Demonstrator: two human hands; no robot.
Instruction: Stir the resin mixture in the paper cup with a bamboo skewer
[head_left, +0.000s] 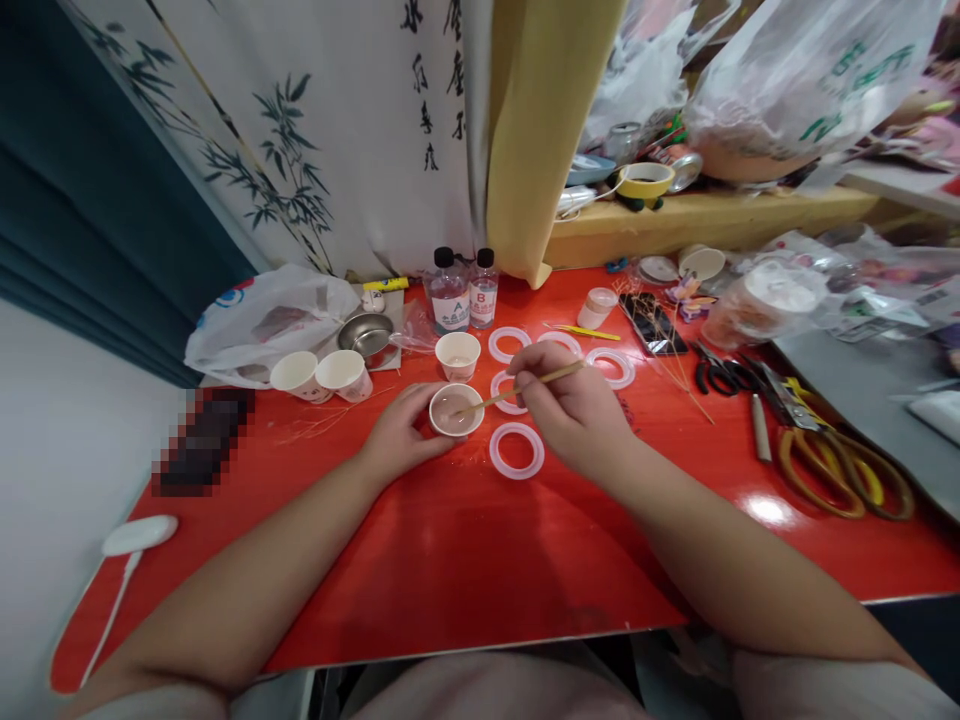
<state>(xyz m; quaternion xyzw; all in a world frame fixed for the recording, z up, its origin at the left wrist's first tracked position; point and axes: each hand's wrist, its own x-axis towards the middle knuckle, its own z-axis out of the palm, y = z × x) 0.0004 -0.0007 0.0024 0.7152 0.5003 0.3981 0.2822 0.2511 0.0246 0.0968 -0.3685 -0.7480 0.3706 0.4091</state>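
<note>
My left hand (401,430) grips the side of a small paper cup (455,410) that stands on the red table (465,560) and holds a pale liquid. My right hand (574,405) pinches a thin wooden stick (525,388) whose tip dips into that cup. Several white ring moulds lie around the hands; the nearest ring (516,450) is just in front of my right hand. A second paper cup (457,355) stands behind the first, and two small bottles marked A (450,292) and B (484,288) stand at the back.
Two more paper cups (322,375), a metal bowl (366,335) and a plastic bag (262,320) sit at the left. Scissors (720,375), pliers (832,460) and a phone (652,322) lie at the right. A cluttered shelf (705,215) runs behind.
</note>
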